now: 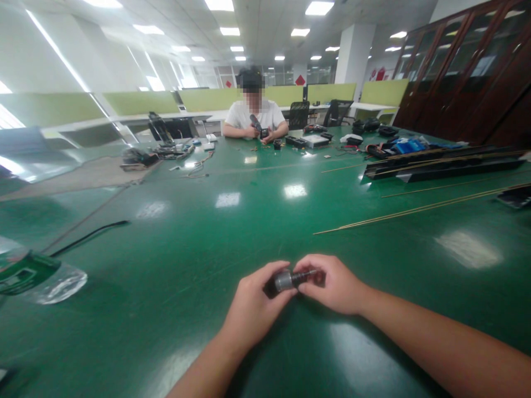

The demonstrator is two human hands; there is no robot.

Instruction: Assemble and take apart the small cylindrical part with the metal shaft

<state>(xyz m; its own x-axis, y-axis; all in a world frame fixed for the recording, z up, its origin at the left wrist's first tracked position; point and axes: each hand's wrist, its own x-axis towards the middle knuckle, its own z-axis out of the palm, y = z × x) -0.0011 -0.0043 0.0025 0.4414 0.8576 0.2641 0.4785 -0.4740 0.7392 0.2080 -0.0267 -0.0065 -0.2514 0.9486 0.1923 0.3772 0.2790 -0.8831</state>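
Note:
Low over the green table (199, 243), both my hands are at a small cylindrical metal part (284, 281), grey in the middle and dark at its left end. A thinner dark stem (305, 274) runs from it to the right, ending in a narrow tip. My left hand (253, 301) is closed round the thick body, thumb and fingers on either side. The fingers of my right hand (336, 284) pinch the stem side. Its exact kind does not show, and part of it is hidden by my fingers.
A plastic bottle (62, 284) lies at the left near a black cable (91, 237). Thin brass-coloured rods (398, 211) and black channels (440, 170) lie at the right. Across the table, a person in a white shirt (236, 113) holds a drill-like tool (256, 122).

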